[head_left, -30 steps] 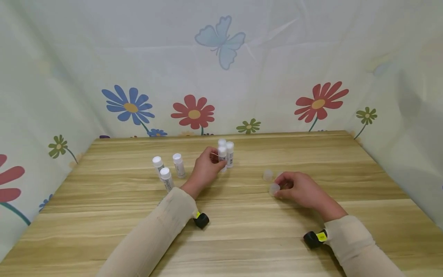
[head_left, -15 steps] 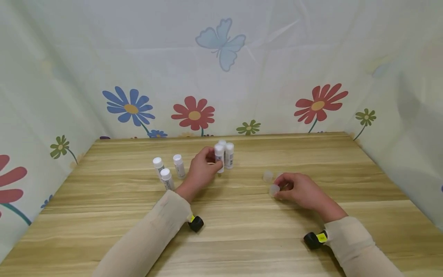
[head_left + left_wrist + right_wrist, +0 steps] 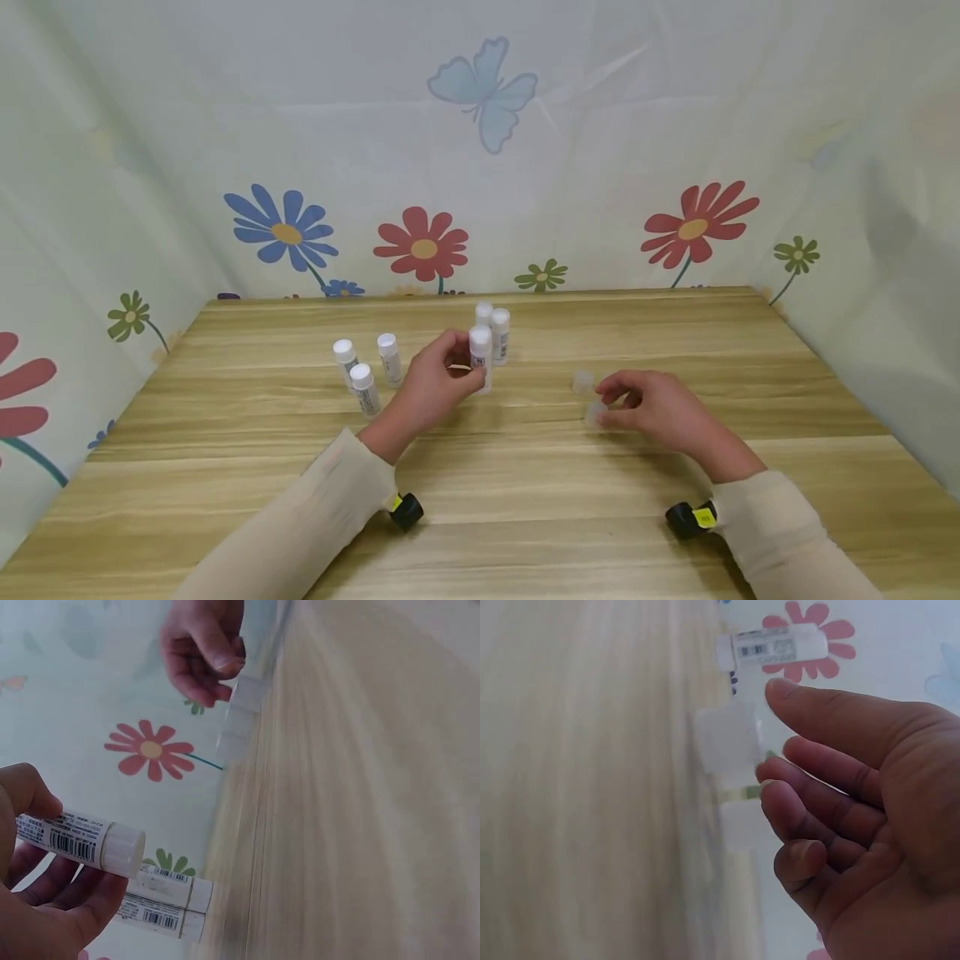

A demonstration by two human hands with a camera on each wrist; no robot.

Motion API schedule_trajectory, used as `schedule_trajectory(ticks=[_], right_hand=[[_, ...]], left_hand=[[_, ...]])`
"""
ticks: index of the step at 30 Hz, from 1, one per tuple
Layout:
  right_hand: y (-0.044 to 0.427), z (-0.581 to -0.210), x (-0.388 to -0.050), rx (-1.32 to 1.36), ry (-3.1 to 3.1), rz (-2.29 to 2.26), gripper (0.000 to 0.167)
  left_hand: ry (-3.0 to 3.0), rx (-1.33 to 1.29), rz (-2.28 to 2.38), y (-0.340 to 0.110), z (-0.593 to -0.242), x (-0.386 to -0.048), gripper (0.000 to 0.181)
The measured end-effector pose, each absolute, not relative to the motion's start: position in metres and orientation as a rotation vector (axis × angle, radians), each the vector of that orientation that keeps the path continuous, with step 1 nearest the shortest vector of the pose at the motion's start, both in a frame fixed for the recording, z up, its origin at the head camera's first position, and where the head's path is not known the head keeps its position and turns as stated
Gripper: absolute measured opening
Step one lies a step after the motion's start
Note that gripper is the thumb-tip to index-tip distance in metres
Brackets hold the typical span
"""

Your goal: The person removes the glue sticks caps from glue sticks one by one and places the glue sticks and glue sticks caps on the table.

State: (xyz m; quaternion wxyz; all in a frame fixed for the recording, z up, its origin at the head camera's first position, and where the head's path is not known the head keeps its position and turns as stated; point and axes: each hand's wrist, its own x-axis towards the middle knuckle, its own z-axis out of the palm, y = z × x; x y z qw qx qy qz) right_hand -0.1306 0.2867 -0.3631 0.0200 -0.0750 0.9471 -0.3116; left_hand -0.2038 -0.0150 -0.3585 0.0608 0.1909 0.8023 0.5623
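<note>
Five white plastic tubes [image 3: 365,393] standing; sixth tube [image 3: 480,343] unreleased.
Left hand [image 3: 429,385] grips it; relaxed right hand [image 3: 660,408] beside round translucent caps [image 3: 582,382].

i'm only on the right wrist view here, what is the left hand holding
Observer: The head view shows the left hand gripping a white tube.
Operator: ok, anything standing close by that one
Observer: Yes, two more white tubes stand next to each other just beyond it, farther from the person.
Operator: and on the other side of that hand
Observer: To its left, a separate group of three white tubes stands on the wooden table.
</note>
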Motion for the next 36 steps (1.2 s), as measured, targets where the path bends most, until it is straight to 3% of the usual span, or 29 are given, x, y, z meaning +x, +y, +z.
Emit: schedule_trajectory(ticks=[16,36], right_hand=[[0.231,-0.332,-0.105,-0.370,2.943,-1.318,0.036],[0.186,-0.325,-0.077,-0.582,2.740,-1.598,0.032]], left_hand=[[2.256,0.758,1.647,-0.026,-0.354,-0.162,0.036],[2.100,0.926,1.626,-0.032,-0.353,-0.119,0.034]])
